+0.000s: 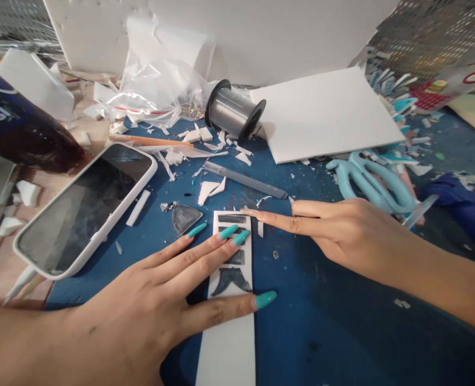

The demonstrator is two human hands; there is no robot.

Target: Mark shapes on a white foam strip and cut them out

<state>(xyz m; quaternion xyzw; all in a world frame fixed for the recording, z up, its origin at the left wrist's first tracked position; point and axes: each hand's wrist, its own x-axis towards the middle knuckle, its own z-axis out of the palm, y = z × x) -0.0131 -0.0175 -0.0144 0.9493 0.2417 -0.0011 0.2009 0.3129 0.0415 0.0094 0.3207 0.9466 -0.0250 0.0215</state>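
Observation:
A narrow white foam strip (230, 343) with dark painted shapes lies on the blue table surface (342, 321). My left hand (153, 305) lies flat and open on the strip, fingers with teal nails spread across it. My right hand (334, 228) reaches in from the right; its index finger is stretched out and its tip touches the strip's top right corner, with the other fingers curled under. A small dark grey triangular piece (185, 217) lies just left of the strip. A grey craft knife (245, 180) lies above the strip.
A phone in a white case (87, 206) lies at left beside a dark cola bottle (18, 126). A spool of silver ribbon (233, 110), a white foam sheet (326, 112), a plastic bag (157, 86) and light blue scissors (368, 182) lie behind. Foam scraps litter the table.

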